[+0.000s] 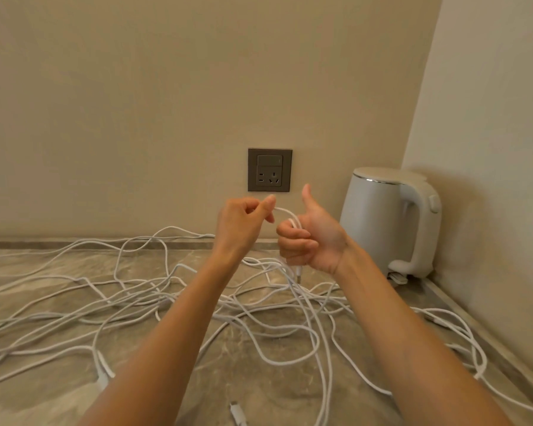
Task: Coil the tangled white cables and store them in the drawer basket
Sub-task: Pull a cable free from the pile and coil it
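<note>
White cables (243,312) sprawl beneath left hand (240,224) and right hand (316,241) gripping one strand (285,212) near kettle (379,216).

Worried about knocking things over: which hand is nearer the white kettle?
Right. The right hand, gripping the white cable, sits just left of the kettle; the left hand, pinching that cable, is farther left.

Cables (173,302) sprawl across the counter (259,379), kettle (382,222) in its right back corner, socket (270,170) behind.
</note>
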